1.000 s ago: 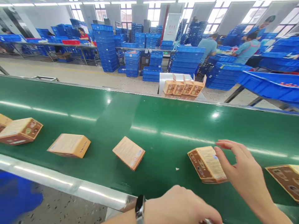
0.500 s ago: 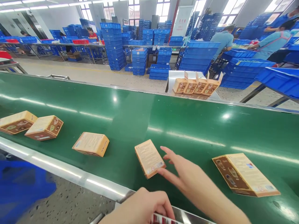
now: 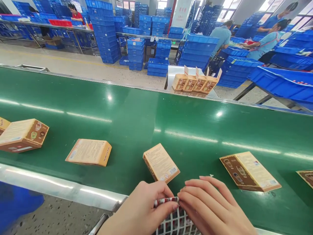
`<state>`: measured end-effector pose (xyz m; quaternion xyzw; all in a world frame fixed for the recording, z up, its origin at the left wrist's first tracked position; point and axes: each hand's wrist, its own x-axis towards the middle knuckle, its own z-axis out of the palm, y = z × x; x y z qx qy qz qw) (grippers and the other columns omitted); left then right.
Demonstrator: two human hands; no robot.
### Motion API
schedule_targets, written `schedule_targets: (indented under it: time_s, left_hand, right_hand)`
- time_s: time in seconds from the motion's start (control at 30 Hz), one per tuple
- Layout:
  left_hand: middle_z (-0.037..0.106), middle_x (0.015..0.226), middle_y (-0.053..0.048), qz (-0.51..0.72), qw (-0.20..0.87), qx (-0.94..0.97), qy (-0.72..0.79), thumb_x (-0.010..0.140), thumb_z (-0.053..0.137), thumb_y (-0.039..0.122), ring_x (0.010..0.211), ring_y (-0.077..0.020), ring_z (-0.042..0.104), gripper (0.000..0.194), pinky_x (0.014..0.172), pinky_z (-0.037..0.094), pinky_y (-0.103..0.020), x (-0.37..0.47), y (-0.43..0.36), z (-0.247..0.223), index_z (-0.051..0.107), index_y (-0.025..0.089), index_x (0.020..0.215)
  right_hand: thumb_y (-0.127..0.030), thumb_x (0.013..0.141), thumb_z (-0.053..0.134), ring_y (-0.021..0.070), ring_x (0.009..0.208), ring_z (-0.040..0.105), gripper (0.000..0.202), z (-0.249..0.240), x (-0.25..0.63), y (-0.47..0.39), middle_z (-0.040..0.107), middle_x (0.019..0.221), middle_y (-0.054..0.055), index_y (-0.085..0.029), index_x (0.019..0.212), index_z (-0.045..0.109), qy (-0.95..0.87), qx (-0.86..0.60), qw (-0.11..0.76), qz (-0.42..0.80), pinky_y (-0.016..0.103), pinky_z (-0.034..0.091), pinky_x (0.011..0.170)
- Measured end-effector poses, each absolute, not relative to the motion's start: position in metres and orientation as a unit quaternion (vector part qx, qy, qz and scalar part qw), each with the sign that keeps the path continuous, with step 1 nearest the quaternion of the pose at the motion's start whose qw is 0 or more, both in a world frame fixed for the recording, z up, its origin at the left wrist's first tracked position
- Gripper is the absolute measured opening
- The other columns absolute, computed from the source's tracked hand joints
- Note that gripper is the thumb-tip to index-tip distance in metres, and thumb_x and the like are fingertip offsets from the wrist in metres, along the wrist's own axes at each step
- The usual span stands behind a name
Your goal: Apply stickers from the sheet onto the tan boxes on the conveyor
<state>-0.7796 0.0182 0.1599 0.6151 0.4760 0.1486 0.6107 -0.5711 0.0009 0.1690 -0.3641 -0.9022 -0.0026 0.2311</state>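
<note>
My left hand (image 3: pixel 149 209) pinches a sheet of small stickers (image 3: pixel 177 223), printed in red, white and dark squares, with its upper edge bent over between thumb and forefinger. Against the right end of that bent edge rest the fingertips of my right hand (image 3: pixel 207 205); its fingers lie close together and its thumb is hidden. Just beyond both hands a cream and brown carton (image 3: pixel 161 163) lies on the green conveyor belt (image 3: pixel 129 130), untouched. To its left is another carton (image 3: pixel 89 152), and a larger-looking one (image 3: pixel 250 171) lies to the right.
More cartons, one at the left (image 3: pixel 24 135) and one cut off at the right edge, lie on the belt. Across it, several cartons with raised flaps (image 3: pixel 195 83) stand on a side table. Blue crates (image 3: pixel 102 32) are stacked behind, where people work.
My right hand has left the middle carton and come back to the sticker sheet, which my left hand has raised further into view. The view has shifted, and the cartons sit somewhat differently in it.
</note>
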Motion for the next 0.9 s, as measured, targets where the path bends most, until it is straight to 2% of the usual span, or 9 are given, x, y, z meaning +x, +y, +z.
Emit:
schedule_targets:
  time_s: [0.13, 0.33, 0.4, 0.47, 0.53, 0.6, 0.63, 0.73, 0.9]
  left_hand:
    - [0.059, 0.062, 0.005, 0.155, 0.623, 0.602, 0.474, 0.086, 0.06, 0.027, 0.061, -0.012, 0.05, 0.013, 0.06, 0.037, -0.02, -0.776, 0.02, 0.163, 0.066, 0.018, 0.079]
    - [0.063, 0.061, 0.005, 0.164, 0.624, 0.589, 0.486, 0.087, 0.061, 0.028, 0.058, -0.0111, 0.052, 0.014, 0.058, 0.038, -0.019, -0.775, 0.021, 0.161, 0.066, 0.018, 0.078]
    - [0.066, 0.064, 0.004, 0.149, 0.607, 0.608, 0.49, 0.088, 0.062, 0.027, 0.06, -0.0119, 0.056, 0.013, 0.058, 0.038, -0.019, -0.777, 0.02, 0.158, 0.069, 0.019, 0.08]
    - [0.073, 0.076, 0.002, 0.143, 0.587, 0.646, 0.466, 0.086, 0.066, 0.027, 0.065, -0.013, 0.061, 0.01, 0.06, 0.04, -0.019, -0.779, 0.018, 0.152, 0.072, 0.02, 0.082]
    - [0.076, 0.104, -0.001, 0.154, 0.572, 0.696, 0.406, 0.085, 0.071, 0.026, 0.075, -0.0138, 0.067, 0.006, 0.063, 0.044, -0.019, -0.779, 0.016, 0.144, 0.074, 0.021, 0.082]
    - [0.068, 0.13, -0.001, 0.163, 0.547, 0.741, 0.352, 0.084, 0.073, 0.024, 0.083, -0.0141, 0.071, 0.002, 0.068, 0.047, -0.018, -0.775, 0.013, 0.135, 0.074, 0.023, 0.083]
    - [0.065, 0.135, -0.001, 0.162, 0.524, 0.764, 0.34, 0.084, 0.074, 0.023, 0.083, -0.014, 0.072, 0.002, 0.069, 0.048, -0.019, -0.773, 0.012, 0.131, 0.074, 0.023, 0.082]
    - [0.064, 0.133, 0.0, 0.155, 0.446, 0.817, 0.331, 0.084, 0.073, 0.022, 0.073, -0.0122, 0.07, 0.005, 0.066, 0.049, -0.02, -0.763, 0.012, 0.127, 0.074, 0.023, 0.08]
    - [0.048, 0.154, 0.001, 0.13, 0.404, 0.847, 0.321, 0.089, 0.07, 0.025, 0.073, -0.0128, 0.069, 0.007, 0.065, 0.05, -0.024, -0.748, 0.024, 0.13, 0.072, 0.023, 0.082]
  right_hand:
    - [-0.008, 0.086, 0.058, 0.0216, 0.087, 0.077, 0.029, 0.168, -0.564, 0.001, 0.08, 0.097, 0.0, -0.026, 0.106, 0.066, -0.899, -0.358, 0.252, -0.025, 0.035, 0.056, 0.085]
    - [-0.018, 0.089, 0.063, 0.0225, 0.101, 0.073, 0.014, 0.172, -0.55, 0.001, 0.077, 0.109, 0.003, -0.03, 0.092, 0.069, -0.843, -0.423, 0.277, 0.183, 0.029, 0.061, 0.081]
    - [-0.028, 0.09, 0.065, 0.0221, 0.099, 0.073, 0.01, 0.176, -0.543, 0.009, 0.077, 0.109, 0.003, -0.031, 0.082, 0.071, -0.806, -0.449, 0.284, 0.26, 0.027, 0.061, 0.08]
    - [-0.044, 0.087, 0.067, 0.024, 0.098, 0.073, 0.02, 0.18, -0.536, 0.023, 0.076, 0.11, 0.005, -0.03, 0.074, 0.073, -0.744, -0.502, 0.283, 0.337, 0.03, 0.061, 0.082]
    - [-0.06, 0.08, 0.069, 0.0292, 0.106, 0.07, 0.034, 0.181, -0.532, 0.043, 0.074, 0.118, 0.009, -0.027, 0.07, 0.073, -0.661, -0.566, 0.269, 0.413, 0.037, 0.059, 0.087]
    - [-0.07, 0.068, 0.072, 0.0347, 0.115, 0.065, 0.045, 0.18, -0.532, 0.065, 0.07, 0.126, 0.011, -0.026, 0.067, 0.073, -0.581, -0.608, 0.242, 0.484, 0.044, 0.055, 0.094]
    - [-0.073, 0.063, 0.075, 0.0363, 0.118, 0.063, 0.048, 0.179, -0.533, 0.074, 0.069, 0.128, 0.011, -0.025, 0.065, 0.073, -0.55, -0.618, 0.228, 0.513, 0.046, 0.052, 0.097]
    - [-0.073, 0.053, 0.08, 0.037, 0.117, 0.061, 0.051, 0.175, -0.536, 0.092, 0.072, 0.122, 0.011, -0.023, 0.065, 0.074, -0.511, -0.611, 0.204, 0.569, 0.047, 0.048, 0.101]
    - [-0.063, 0.057, 0.082, 0.0295, 0.099, 0.066, 0.042, 0.172, -0.529, 0.101, 0.076, 0.099, 0.008, -0.023, 0.072, 0.078, -0.516, -0.59, 0.186, 0.593, 0.038, 0.053, 0.086]
